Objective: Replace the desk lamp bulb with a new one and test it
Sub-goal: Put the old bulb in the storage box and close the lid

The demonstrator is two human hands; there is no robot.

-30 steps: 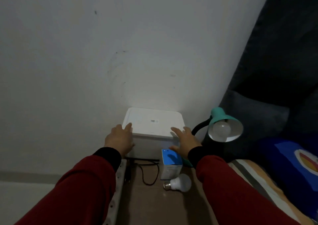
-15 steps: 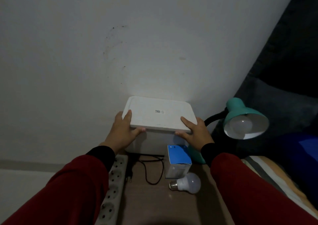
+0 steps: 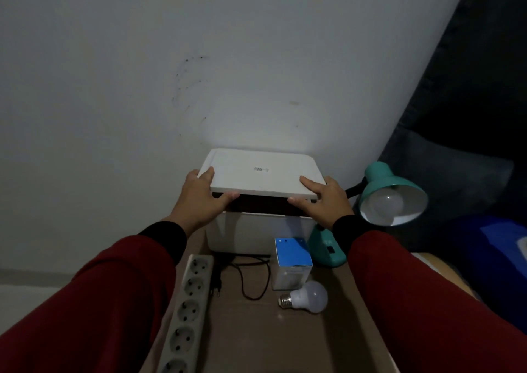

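Nearest the camera, on the brown table (image 3: pixel 256 344), a power strip (image 3: pixel 188 310) runs along the left edge, with a black plug (image 3: pixel 216 285) and its looped cable (image 3: pixel 253 281) beside it. Just right of the cable, a loose white bulb (image 3: pixel 309 297) lies on its side, its screw base pointing left. Right behind it, close to touching, stands a small bulb carton (image 3: pixel 292 261) with a blue top. Beyond that sits a white box (image 3: pixel 256 235), set against the wall (image 3: pixel 199 58). Both arms in red sleeves reach to it. The left hand (image 3: pixel 199 201) has its grip clamped on the left front corner of the box's lid (image 3: pixel 262 173), thumb under the edge and fingers on top; the right hand (image 3: pixel 325 201) clamps the right front corner the same way. The lid is raised at the front, showing a dark gap above the box. To the right stands a teal desk lamp (image 3: pixel 390 193), its base (image 3: pixel 328 250) on the table beside the carton, its shade facing the camera with an unlit bulb (image 3: pixel 386 203) inside.
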